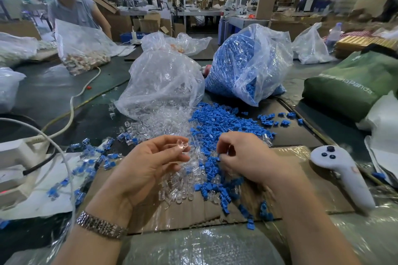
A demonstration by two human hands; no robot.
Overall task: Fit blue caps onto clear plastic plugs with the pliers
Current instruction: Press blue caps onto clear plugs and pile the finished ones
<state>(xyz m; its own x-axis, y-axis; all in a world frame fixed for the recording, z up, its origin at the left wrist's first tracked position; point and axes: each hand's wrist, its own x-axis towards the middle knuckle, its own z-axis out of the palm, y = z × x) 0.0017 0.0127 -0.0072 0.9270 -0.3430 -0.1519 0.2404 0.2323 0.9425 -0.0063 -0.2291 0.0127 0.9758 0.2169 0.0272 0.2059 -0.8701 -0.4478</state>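
My left hand [148, 162] is palm up and pinches a clear plastic plug [182, 145] between thumb and fingertips. My right hand [243, 156] hovers over the loose heap of blue caps [217, 127] with its fingers curled, and pinches a small blue cap [218, 155] at its fingertips. Loose clear plugs [170, 187] lie below and between my hands on a sheet of cardboard [318, 191]. Finished plugs with blue caps [90, 153] are scattered at the left. No pliers are in view.
A plastic bag of clear plugs [163, 79] and a bag of blue caps [249, 64] stand behind the heaps. A white controller [342, 174] lies at the right, a green bag [353, 84] beyond it. White cables [71, 112] run at the left. Another person [71, 6] works at the far left.
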